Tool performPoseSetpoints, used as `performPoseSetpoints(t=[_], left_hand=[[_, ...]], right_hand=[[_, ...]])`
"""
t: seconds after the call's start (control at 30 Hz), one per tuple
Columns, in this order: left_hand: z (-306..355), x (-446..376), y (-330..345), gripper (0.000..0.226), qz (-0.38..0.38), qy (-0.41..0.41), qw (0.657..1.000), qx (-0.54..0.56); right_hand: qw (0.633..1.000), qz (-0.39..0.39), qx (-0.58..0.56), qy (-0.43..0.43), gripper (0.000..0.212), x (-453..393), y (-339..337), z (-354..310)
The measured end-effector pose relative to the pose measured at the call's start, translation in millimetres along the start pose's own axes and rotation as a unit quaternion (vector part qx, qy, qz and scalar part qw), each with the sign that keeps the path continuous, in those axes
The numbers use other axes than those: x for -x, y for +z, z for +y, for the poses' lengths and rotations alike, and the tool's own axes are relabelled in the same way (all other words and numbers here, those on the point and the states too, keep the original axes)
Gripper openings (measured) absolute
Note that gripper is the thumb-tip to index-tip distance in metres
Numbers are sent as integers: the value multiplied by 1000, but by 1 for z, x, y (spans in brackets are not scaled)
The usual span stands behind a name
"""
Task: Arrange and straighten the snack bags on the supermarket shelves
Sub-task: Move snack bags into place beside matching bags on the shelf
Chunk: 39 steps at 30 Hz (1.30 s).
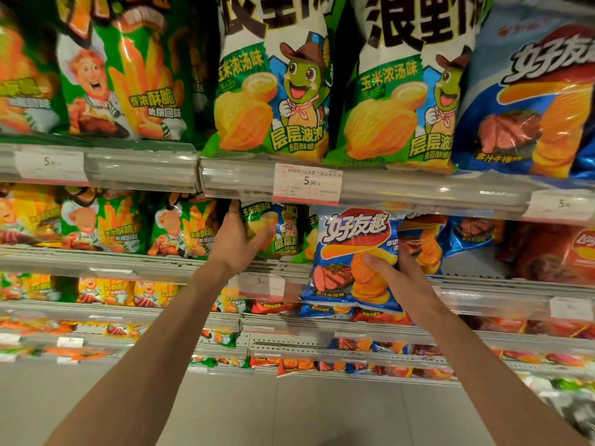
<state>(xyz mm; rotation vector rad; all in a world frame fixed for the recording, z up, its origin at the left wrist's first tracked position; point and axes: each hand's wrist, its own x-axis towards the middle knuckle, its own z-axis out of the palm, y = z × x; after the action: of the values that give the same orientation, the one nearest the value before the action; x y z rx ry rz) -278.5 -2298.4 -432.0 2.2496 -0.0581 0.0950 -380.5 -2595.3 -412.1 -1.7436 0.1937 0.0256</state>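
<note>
Left hand (240, 243) grips green bag (273, 230), right hand (397, 273) pinches blue bag (352, 262); blue bag overhangs the shelf edge, could slip if released.

Head view: close, facing shelves (264, 185), slightly upward.

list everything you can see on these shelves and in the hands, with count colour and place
green fry-snack bags: at least two, green and orange, top shelf left; more on the shelf below
green corn-soup bags: two, green and yellow, top shelf centre
large blue steak-chip bag: one, blue and orange, top shelf right
small green bag: one, second shelf centre, gripped by left hand
blue chip bag: one, blue and orange, held out in front of second shelf
red chip bags: count unclear, second shelf right
price tag: one, white and pink, top shelf rail
lower shelves: mixed bags, too blurred to count
left hand: grips small green bag
right hand: holds blue chip bag
</note>
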Motion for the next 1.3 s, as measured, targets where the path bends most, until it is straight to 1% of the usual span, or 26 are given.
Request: performPoseSetpoints(t=[0.07, 0.17, 0.2, 0.23, 0.3, 0.33, 0.4, 0.5, 0.53, 0.57, 0.67, 0.7, 0.8, 0.87, 0.93, 1.0, 1.03, 1.13, 1.17, 1.23, 1.3], left_hand=[[-1, 4, -1, 102, 31, 11, 999, -37], [2, 20, -3, 92, 83, 39, 994, -65], [4, 27, -3, 85, 102, 49, 991, -65], [4, 33, -4, 78, 118, 59, 989, -60], [9, 48, -2, 62, 140, 81, 986, -34], [13, 55, 1, 53, 146, 89, 985, -14], [23, 70, 13, 38, 143, 91, 985, 41], [40, 84, 38, 27, 127, 81, 984, 94], [47, 88, 47, 24, 118, 74, 985, 105], [55, 91, 58, 21, 109, 67, 985, 117], [80, 99, 92, 17, 80, 56, 985, 140], [86, 99, 104, 17, 70, 60, 986, 140], [104, 92, 136, 24, 27, 88, 988, 122], [116, 82, 154, 29, 7, 130, 989, 73], [128, 71, 170, 30, 2, 190, 982, 23], [137, 62, 182, 34, -2, 227, 974, -24], [141, 58, 188, 37, -5, 236, 971, -41], [147, 48, 201, 44, -22, 242, 968, -62], [148, 45, 204, 46, -28, 239, 969, -64], [148, 41, 208, 48, -31, 231, 970, -64], [147, 40, 210, 46, -28, 226, 972, -64]], right_hand=[[1000, -12, -1, 1, 51, 3, -2, -3], [1000, -23, 11, -9, 53, 6, -10, -1], [1000, -25, 14, -12, 59, 8, -14, 0], [999, -28, 18, -15, 70, 9, -18, 3], [999, -28, 27, -11, 95, 11, -26, 8], [999, -29, 28, -10, 99, 12, -30, 11], [1000, -22, 19, -4, 100, 13, -41, 19], [1000, -8, -1, 4, 107, 15, -58, 28], [1000, 0, -6, 9, 105, 18, -66, 30], [1000, 9, -13, 11, 97, 19, -74, 32], [997, 53, -54, 7, 52, 25, -102, 36], [995, 73, -62, 14, 45, 26, -113, 40], [990, 122, -66, 30, 37, 29, -143, 46], [987, 149, -52, 19, 30, 30, -160, 47], [982, 187, -34, 12, 32, 29, -174, 45], [976, 217, -14, 10, 38, 26, -187, 42], [974, 225, 0, 7, 33, 23, -194, 43], [968, 244, 62, -23, 25, 9, -208, 44], [964, 250, 83, -35, 27, 1, -211, 47], [956, 257, 130, -56, 38, -12, -211, 45], [948, 262, 166, -67, 47, -23, -211, 44]])
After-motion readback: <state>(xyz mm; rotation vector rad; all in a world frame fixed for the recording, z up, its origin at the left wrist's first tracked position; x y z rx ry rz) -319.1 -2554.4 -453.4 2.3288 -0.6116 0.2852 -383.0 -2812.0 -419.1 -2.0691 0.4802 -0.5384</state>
